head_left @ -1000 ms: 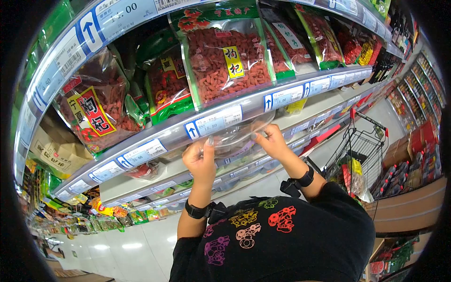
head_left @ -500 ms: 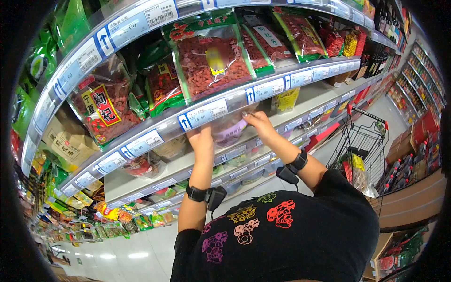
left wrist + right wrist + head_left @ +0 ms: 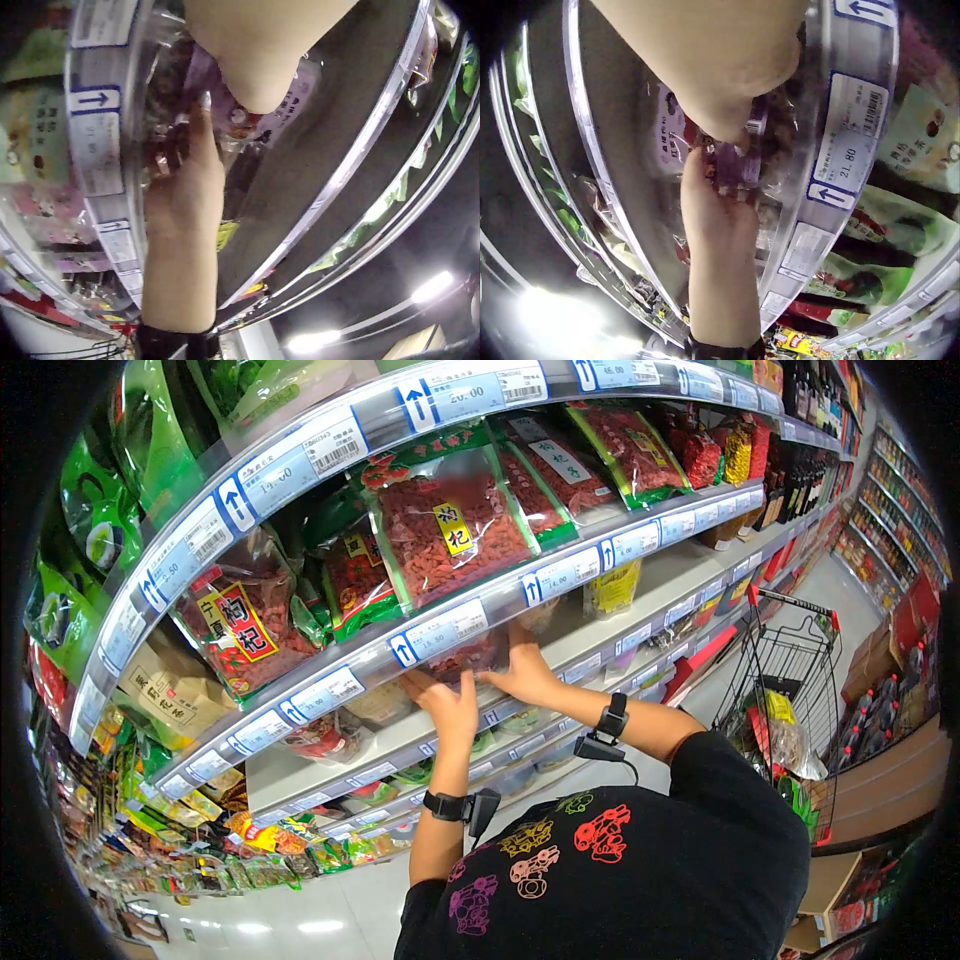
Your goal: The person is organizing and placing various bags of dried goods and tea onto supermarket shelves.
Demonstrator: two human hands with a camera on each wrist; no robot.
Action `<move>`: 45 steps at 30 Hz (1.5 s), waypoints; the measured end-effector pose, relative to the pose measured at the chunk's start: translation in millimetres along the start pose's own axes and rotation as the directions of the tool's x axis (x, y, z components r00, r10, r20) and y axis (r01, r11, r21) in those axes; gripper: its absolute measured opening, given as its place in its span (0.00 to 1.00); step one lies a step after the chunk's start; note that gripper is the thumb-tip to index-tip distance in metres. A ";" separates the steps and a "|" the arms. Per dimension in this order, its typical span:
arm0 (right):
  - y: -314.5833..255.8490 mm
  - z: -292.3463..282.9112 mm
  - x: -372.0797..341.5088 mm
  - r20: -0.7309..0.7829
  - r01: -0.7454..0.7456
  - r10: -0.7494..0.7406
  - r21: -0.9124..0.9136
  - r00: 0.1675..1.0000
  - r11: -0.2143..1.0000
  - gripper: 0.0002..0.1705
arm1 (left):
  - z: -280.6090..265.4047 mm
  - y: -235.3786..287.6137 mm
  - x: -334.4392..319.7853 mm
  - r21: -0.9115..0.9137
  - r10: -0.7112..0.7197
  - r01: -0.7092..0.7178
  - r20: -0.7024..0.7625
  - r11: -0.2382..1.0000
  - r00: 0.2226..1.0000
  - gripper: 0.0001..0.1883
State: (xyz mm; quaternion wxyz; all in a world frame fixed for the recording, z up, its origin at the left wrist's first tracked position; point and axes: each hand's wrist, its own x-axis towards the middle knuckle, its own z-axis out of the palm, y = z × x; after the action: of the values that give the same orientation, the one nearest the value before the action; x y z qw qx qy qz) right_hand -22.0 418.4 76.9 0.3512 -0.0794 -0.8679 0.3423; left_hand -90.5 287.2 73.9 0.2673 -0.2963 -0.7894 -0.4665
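Observation:
In the head view my left hand [image 3: 447, 705] and right hand [image 3: 525, 668] are at either side of a clear plastic bag [image 3: 465, 658] of dark dried food, just under the shelf lip. The right wrist view shows its purple label [image 3: 739, 161]. The left thumb [image 3: 696, 169] lies against the front of the bag in that view, with the left fingers hidden behind it. In the left wrist view the right thumb [image 3: 204, 112] points up along the bag; the other right fingers are hidden. Another purple-labelled bag [image 3: 671, 131] is beside it on the same shelf.
Red goji berry bags [image 3: 455, 530] fill the shelf above, behind a lip with price tags [image 3: 440, 635]. A yellow-labelled bag [image 3: 612, 588] stands to the right on the lower shelf. A wire shopping cart [image 3: 785, 680] holding bags is at the right.
Both hands have gone from holding the bag's clear upper part in front of the shelf to gripping its sides, further in under the lip. The head view has shifted slightly.

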 end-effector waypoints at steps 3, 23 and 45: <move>2.0 -1.4 -1.0 -0.026 -0.047 0.044 -0.106 0.999 0.993 0.54 | -3.2 -2.5 -12.4 0.132 0.048 -0.061 0.099 0.989 0.994 0.46; 30.2 -48.4 31.7 0.399 -0.010 0.091 -0.202 0.912 0.979 0.39 | -33.1 -21.2 11.7 0.180 -0.149 0.094 0.322 0.979 0.935 0.38; 22.9 -44.0 53.2 0.337 0.394 -0.235 -0.555 0.912 0.733 0.27 | -18.1 -23.1 5.6 -0.152 -0.044 0.052 0.057 0.987 0.997 0.34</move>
State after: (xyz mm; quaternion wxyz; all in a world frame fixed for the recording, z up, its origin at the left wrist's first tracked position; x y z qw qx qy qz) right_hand -34.5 479.5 114.4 0.2502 0.0029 -0.9681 -0.0149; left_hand -108.3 263.3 72.1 0.2112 -0.3091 -0.7649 -0.5242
